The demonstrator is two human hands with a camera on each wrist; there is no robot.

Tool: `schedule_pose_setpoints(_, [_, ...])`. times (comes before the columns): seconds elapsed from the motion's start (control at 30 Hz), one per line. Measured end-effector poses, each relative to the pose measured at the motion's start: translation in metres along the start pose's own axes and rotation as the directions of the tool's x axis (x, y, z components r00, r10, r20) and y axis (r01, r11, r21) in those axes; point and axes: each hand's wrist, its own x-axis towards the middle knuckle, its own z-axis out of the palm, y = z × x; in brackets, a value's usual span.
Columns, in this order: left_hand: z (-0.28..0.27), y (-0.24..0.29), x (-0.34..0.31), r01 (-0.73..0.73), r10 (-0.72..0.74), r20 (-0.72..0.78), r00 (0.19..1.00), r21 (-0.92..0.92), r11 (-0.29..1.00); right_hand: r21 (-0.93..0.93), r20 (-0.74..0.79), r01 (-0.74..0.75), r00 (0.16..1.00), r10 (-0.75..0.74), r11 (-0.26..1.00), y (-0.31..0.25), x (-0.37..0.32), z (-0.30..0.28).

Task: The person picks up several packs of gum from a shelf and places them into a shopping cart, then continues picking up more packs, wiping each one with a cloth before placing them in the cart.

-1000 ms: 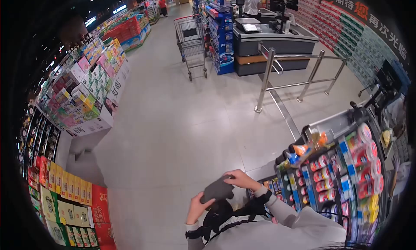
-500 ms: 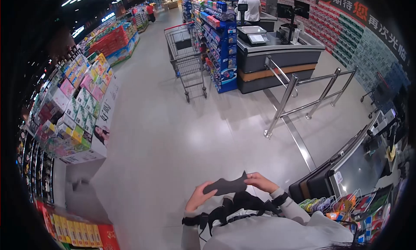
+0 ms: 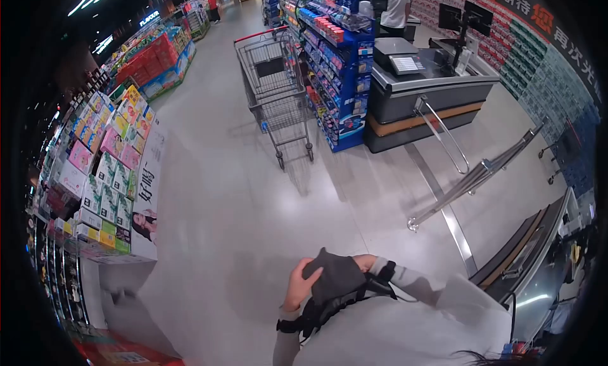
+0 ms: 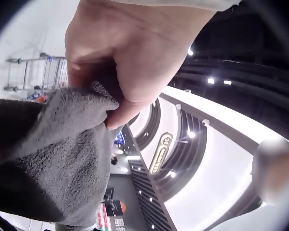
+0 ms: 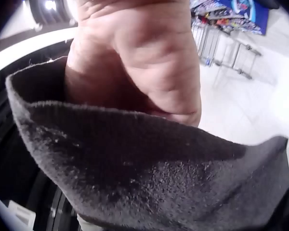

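In front of my body is a dark grey fuzzy cloth (image 3: 339,277), held between both hands. My left hand (image 3: 297,287) pinches its left side, thumb on the near face. In the left wrist view, the cloth (image 4: 72,163) hangs in folds from the thumb and fingers of that hand (image 4: 130,53). At the cloth's right end is my right hand (image 3: 365,263), partly covered by it. In the right wrist view, the fingers of the right hand (image 5: 139,53) curl in behind the cloth's upper edge (image 5: 135,115), and their tips are hidden.
Ahead stands a shopping cart (image 3: 272,81) beside a blue goods shelf (image 3: 348,106). To the right are a checkout counter (image 3: 430,122) and a metal railing (image 3: 475,179). Stacked boxed goods (image 3: 107,176) line the left. A person in white (image 3: 394,8) stands behind the counter.
The cart and checkout appear nearer as my view has moved forward. Earlier stretched sideways between my hands, the cloth is now bunched closer, and my right hand has gone partly behind it.
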Motion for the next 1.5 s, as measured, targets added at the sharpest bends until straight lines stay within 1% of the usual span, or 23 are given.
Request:
schedule_pose_setpoints(0.03, [-0.021, -0.002, 0.011, 0.083, -0.091, -0.106, 0.990, -0.081, 0.993, -0.118, 0.172, 0.097, 0.982, -0.076, 0.988, -0.053, 0.024, 0.010])
schedule_pose_setpoints(0.07, [-0.039, -0.001, 0.022, 0.095, -0.104, -0.110, 0.988, -0.085, 0.992, -0.214, 0.347, 0.209, 0.929, -0.126, 0.954, -0.089, 0.041, 0.010])
schedule_pose_setpoints(0.13, [-0.072, 0.007, 0.043, 0.084, 0.005, -0.440, 0.898, 0.181, 0.980, -0.162, 0.327, 0.189, 0.936, -0.128, 0.968, -0.112, 0.063, -0.015])
schedule_pose_setpoints(0.17, [-0.101, 0.010, 0.065, 0.071, -0.126, -0.521, 0.844, -0.125, 0.990, -0.123, 0.301, 0.167, 0.946, -0.124, 0.978, -0.151, 0.122, -0.030])
schedule_pose_setpoints(0.23, [-0.137, -0.002, 0.089, -0.119, -0.184, -0.591, 0.786, -0.436, 0.892, -0.047, 0.252, 0.157, 0.958, -0.140, 0.987, -0.178, 0.173, -0.046])
schedule_pose_setpoints(0.27, [-0.156, -0.003, 0.103, -0.118, -0.182, -0.592, 0.785, -0.432, 0.894, -0.003, 0.227, 0.159, 0.961, -0.155, 0.987, -0.188, 0.195, -0.054])
schedule_pose_setpoints(0.33, [-0.194, 0.000, 0.124, -0.351, -0.128, -0.668, 0.733, -0.532, 0.770, 0.093, 0.171, 0.172, 0.968, -0.185, 0.981, -0.208, 0.244, -0.064])
schedule_pose_setpoints(0.47, [-0.302, -0.006, 0.192, -0.315, -0.158, -0.671, 0.725, -0.527, 0.789, 0.285, 0.017, 0.228, 0.970, -0.243, 0.931, -0.264, 0.306, -0.093])
schedule_pose_setpoints(0.53, [-0.360, 0.008, 0.244, -0.177, -0.116, -0.588, 0.800, -0.416, 0.892, 0.364, -0.065, 0.256, 0.966, -0.249, 0.895, -0.303, 0.322, -0.121])
schedule_pose_setpoints(0.6, [-0.407, 0.026, 0.301, -0.147, -0.079, -0.546, 0.834, -0.358, 0.922, 0.439, -0.153, 0.284, 0.958, -0.241, 0.853, -0.352, 0.366, -0.139])
schedule_pose_setpoints(0.7, [-0.456, 0.062, 0.382, -0.104, -0.014, -0.458, 0.889, -0.231, 0.967, 0.552, -0.268, 0.340, 0.937, -0.224, 0.761, -0.424, 0.393, -0.192])
schedule_pose_setpoints(0.73, [-0.470, 0.074, 0.407, -0.099, 0.022, -0.407, 0.913, -0.169, 0.981, 0.583, -0.304, 0.368, 0.925, -0.226, 0.724, -0.414, 0.381, -0.202])
schedule_pose_setpoints(0.9, [-0.533, 0.085, 0.510, -0.124, 0.079, -0.345, 0.935, -0.110, 0.986, 0.672, -0.488, 0.498, 0.854, -0.178, 0.548, -0.468, 0.471, -0.267])
schedule_pose_setpoints(1.0, [-0.586, 0.063, 0.543, -0.011, -0.019, -0.428, 0.904, -0.068, 0.998, 0.688, -0.548, 0.528, 0.828, -0.120, 0.498, -0.468, 0.551, -0.319])
schedule_pose_setpoints(1.03, [-0.610, 0.051, 0.548, 0.031, -0.084, -0.482, 0.872, -0.117, 0.993, 0.691, -0.578, 0.556, 0.809, -0.108, 0.462, -0.481, 0.578, -0.330])
schedule_pose_setpoints(1.1, [-0.655, 0.025, 0.555, 0.092, -0.181, -0.579, 0.795, -0.179, 0.979, 0.694, -0.571, 0.529, 0.817, -0.075, 0.488, -0.530, 0.637, -0.341])
schedule_pose_setpoints(1.13, [-0.680, 0.013, 0.554, 0.118, -0.212, -0.622, 0.754, -0.189, 0.975, 0.667, -0.532, 0.505, 0.838, -0.124, 0.547, -0.550, 0.669, -0.348])
schedule_pose_setpoints(1.17, [-0.703, 0.008, 0.556, 0.133, -0.218, -0.614, 0.759, -0.182, 0.974, 0.636, -0.489, 0.481, 0.856, -0.166, 0.603, -0.569, 0.699, -0.353])
schedule_pose_setpoints(1.23, [-0.745, -0.003, 0.559, 0.227, -0.346, -0.710, 0.613, -0.260, 0.938, 0.651, -0.473, 0.489, 0.860, -0.193, 0.581, -0.610, 0.754, -0.356])
schedule_pose_setpoints(1.27, [-0.769, -0.020, 0.556, 0.236, -0.353, -0.702, 0.618, -0.263, 0.936, 0.657, -0.446, 0.490, 0.865, -0.229, 0.573, -0.633, 0.781, -0.359])
schedule_pose_setpoints(1.33, [-0.819, -0.054, 0.573, 0.235, -0.407, -0.757, 0.511, -0.333, 0.913, 0.660, -0.391, 0.498, 0.867, -0.309, 0.562, -0.683, 0.835, -0.374])
schedule_pose_setpoints(1.43, [-0.860, -0.030, 0.632, 0.191, -0.343, -0.763, 0.548, -0.285, 0.939, 0.663, -0.353, 0.518, 0.853, -0.385, 0.540, -0.728, 0.890, -0.410])
schedule_pose_setpoints(1.5, [-0.909, -0.049, 0.687, 0.221, -0.403, -0.732, 0.550, -0.338, 0.915, 0.692, -0.370, 0.559, 0.818, -0.440, 0.457, -0.748, 0.920, -0.435])
